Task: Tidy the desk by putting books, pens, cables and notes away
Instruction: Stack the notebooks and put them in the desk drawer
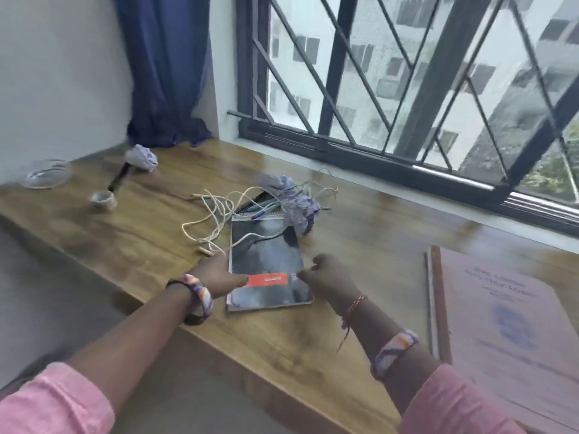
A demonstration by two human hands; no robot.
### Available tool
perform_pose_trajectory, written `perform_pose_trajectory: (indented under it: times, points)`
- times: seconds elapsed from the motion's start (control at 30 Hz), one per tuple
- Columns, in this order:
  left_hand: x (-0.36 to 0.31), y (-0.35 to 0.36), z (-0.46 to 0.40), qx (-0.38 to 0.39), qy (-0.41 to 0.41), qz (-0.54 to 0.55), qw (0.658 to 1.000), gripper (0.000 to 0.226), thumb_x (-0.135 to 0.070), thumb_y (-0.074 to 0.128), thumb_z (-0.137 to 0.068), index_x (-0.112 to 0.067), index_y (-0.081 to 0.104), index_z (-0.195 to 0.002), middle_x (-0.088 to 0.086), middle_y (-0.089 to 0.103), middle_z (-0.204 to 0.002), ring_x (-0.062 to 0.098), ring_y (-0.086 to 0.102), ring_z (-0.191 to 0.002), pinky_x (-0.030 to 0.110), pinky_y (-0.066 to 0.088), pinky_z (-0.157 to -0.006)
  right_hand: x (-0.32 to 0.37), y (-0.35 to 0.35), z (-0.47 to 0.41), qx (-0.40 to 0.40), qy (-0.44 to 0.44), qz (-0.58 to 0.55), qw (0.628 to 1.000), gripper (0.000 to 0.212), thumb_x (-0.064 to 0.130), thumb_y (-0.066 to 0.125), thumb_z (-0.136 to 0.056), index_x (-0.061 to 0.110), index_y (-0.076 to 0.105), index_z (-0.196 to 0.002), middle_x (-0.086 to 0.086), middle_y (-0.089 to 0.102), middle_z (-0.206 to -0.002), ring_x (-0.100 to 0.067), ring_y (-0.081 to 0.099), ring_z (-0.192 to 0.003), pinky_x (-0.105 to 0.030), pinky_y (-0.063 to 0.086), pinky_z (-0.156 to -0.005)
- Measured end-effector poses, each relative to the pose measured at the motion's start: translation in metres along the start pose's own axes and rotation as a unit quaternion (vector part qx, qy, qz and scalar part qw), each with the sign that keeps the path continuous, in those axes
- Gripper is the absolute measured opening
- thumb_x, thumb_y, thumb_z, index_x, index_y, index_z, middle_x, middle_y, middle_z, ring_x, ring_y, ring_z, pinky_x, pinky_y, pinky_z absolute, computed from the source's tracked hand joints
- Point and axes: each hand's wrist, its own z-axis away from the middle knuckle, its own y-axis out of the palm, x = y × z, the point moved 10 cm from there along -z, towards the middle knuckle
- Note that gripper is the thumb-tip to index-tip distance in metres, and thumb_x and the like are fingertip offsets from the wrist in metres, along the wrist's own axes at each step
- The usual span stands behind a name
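A dark notebook (pixel 269 264) with a red label lies on the wooden desk (pixel 156 233). My left hand (pixel 216 272) rests on its left edge with the thumb over the cover. My right hand (pixel 329 275) touches its right edge, fingers loosely curled. White cables (pixel 216 214) tangle across the notebook's top and the desk to its left. Crumpled paper notes (pixel 294 202) sit on the notebook's far end, with pens (pixel 260 211) beneath them. Another crumpled paper (pixel 142 156) lies at the far left by a black pen (pixel 117 180).
A large brown book (pixel 507 339) lies at the right. A tape roll (pixel 105 200) and a clear glass dish (pixel 45 177) sit at the far left. A blue curtain (pixel 166 73) hangs in the corner beside the barred window (pixel 407 89).
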Motion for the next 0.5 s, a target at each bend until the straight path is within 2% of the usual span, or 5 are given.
perform_pose_trajectory:
  times: [0.07, 0.13, 0.27, 0.37, 0.5]
  points:
    - [0.004, 0.005, -0.003, 0.012, -0.003, 0.056, 0.998, 0.041, -0.041, 0.067, -0.072, -0.009, 0.054, -0.094, 0.018, 0.062, -0.092, 0.032, 0.059, -0.084, 0.031, 0.042, -0.062, 0.008, 0.006, -0.008, 0.001, 0.024, -0.021, 1.0, 0.02, 0.018, 0.063, -0.079, 0.01, 0.05, -0.067, -0.001, 0.053, -0.055, -0.02, 0.051, -0.062, -0.024, 0.035, -0.049]
    - [0.007, 0.007, -0.004, 0.004, -0.018, 0.161, 0.987, 0.028, -0.027, 0.066, -0.081, -0.014, 0.044, -0.072, 0.005, 0.047, -0.067, 0.017, 0.045, -0.057, 0.027, 0.032, -0.049, 0.012, 0.011, -0.013, 0.0, 0.039, -0.056, 0.998, 0.033, 0.01, 0.062, -0.078, 0.014, 0.041, -0.053, 0.009, 0.039, -0.032, -0.009, 0.039, -0.042, -0.019, 0.027, -0.037]
    - [0.013, 0.026, 0.0, 0.048, -0.107, 0.43, 0.895, 0.014, -0.009, 0.056, -0.089, -0.012, 0.054, -0.076, 0.004, 0.055, -0.068, 0.01, 0.056, -0.04, 0.023, 0.048, -0.047, 0.003, 0.001, -0.017, -0.027, 0.069, -0.091, 0.993, 0.038, 0.003, 0.062, -0.077, 0.012, 0.041, -0.047, 0.009, 0.033, -0.028, -0.01, 0.032, -0.04, -0.013, 0.021, -0.029]
    - [0.01, 0.042, -0.001, 0.093, -0.147, 0.495, 0.851, 0.019, -0.008, 0.053, -0.09, -0.009, 0.051, -0.071, 0.005, 0.044, -0.064, 0.016, 0.046, -0.048, 0.024, 0.047, -0.045, -0.006, -0.012, -0.02, -0.037, 0.094, -0.119, 0.988, 0.029, 0.003, 0.063, -0.077, 0.006, 0.044, -0.055, -0.001, 0.033, -0.046, -0.013, 0.031, -0.041, -0.012, 0.019, -0.028]
    - [-0.021, 0.065, 0.004, 0.145, -0.159, 0.539, 0.814, 0.014, -0.004, 0.049, -0.089, -0.006, 0.053, -0.076, 0.01, 0.052, -0.066, 0.021, 0.053, -0.053, 0.028, 0.051, -0.045, -0.016, -0.033, -0.015, 0.006, 0.111, -0.099, 0.989, 0.022, 0.008, 0.064, -0.078, 0.004, 0.048, -0.063, 0.005, 0.03, -0.036, -0.01, 0.029, -0.032, -0.011, 0.019, -0.035]
